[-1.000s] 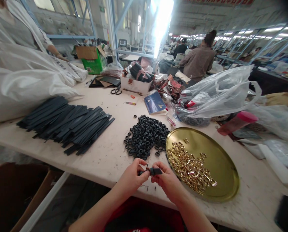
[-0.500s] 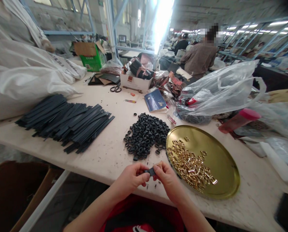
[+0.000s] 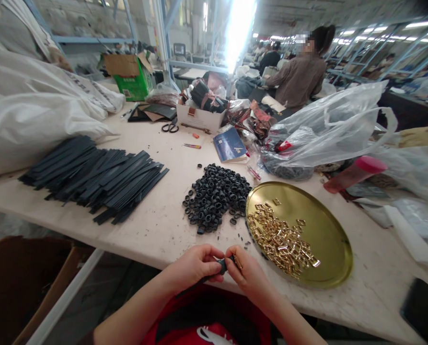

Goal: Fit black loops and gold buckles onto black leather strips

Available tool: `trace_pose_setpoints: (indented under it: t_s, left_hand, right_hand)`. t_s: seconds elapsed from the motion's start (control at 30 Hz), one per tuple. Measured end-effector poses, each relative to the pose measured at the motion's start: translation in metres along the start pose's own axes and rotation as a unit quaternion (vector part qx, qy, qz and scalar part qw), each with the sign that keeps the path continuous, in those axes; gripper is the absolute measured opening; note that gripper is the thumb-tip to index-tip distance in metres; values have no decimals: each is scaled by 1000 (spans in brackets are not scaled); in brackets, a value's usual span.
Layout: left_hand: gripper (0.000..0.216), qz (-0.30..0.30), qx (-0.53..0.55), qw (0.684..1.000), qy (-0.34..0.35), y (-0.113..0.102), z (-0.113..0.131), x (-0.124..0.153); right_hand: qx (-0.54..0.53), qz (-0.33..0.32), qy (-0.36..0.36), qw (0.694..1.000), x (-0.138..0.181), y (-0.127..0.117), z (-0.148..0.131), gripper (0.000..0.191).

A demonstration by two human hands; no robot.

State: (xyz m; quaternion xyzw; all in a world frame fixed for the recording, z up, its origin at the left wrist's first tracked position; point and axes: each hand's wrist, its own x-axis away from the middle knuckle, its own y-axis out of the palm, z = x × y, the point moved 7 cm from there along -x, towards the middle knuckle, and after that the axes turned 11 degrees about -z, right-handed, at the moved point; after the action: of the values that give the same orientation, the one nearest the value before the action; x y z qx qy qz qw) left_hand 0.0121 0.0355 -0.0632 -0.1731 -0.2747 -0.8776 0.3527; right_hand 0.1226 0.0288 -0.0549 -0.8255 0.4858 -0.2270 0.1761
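Observation:
My left hand (image 3: 194, 264) and my right hand (image 3: 245, 271) meet at the table's near edge, both pinched on one small black strap piece (image 3: 221, 265); a glint of gold metal shows at my right fingertips. Just beyond them lies a heap of black loops (image 3: 216, 197). To the right of it sits a round gold tray (image 3: 325, 235) holding several gold buckles (image 3: 280, 239). A spread of long black straps (image 3: 95, 177) lies to the left on the table (image 3: 156, 225).
A big white sack (image 3: 30, 110) fills the left. Clear plastic bags (image 3: 325, 134), a pink bottle (image 3: 353, 173), a blue booklet (image 3: 231, 143), scissors (image 3: 170, 127) and a white box (image 3: 195, 120) lie further back. A person in brown (image 3: 298, 79) sits beyond. A cardboard box (image 3: 23, 282) stands below left.
My hands have drawn back toward me and slightly down, staying pinched together on the black piece. The view has tilted a little; the table's objects have not moved.

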Motion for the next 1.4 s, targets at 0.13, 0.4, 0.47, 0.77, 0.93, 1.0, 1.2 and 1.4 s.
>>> trace_pose_setpoints:
  t_s: [0.13, 0.4, 0.47, 0.77, 0.93, 1.0, 1.2, 1.4]
  left_hand:
    - [26, 15, -5, 1000, 14, 1, -3, -1]
    - [30, -55, -37, 998, 6, 5, -3, 1]
    - [31, -49, -40, 998, 21, 3, -3, 0]
    - [23, -72, -192, 977, -62, 4, -12, 4]
    - [19, -60, -222, 972, -52, 1, -7, 8]
    - [19, -45, -224, 973, -43, 1, -7, 7]
    - [24, -65, -257, 963, -53, 2, -3, 14]
    - [32, -59, -269, 960, -49, 0, -1, 14]
  right_hand:
    - [-50, 24, 2, 998, 2, 3, 0, 17]
    - [-52, 125, 20, 991, 4, 12, 17, 21]
    - [-43, 125, 25, 991, 2, 14, 17, 20]
    - [-67, 121, 0, 990, 6, 14, 15, 21]
    - [-29, 99, -6, 995, 6, 16, 12, 18]
    - [-16, 87, -7, 996, 5, 17, 9, 19]
    - [45, 48, 0, 998, 4, 16, 2, 18]
    - [83, 36, -29, 995, 4, 15, -2, 17]
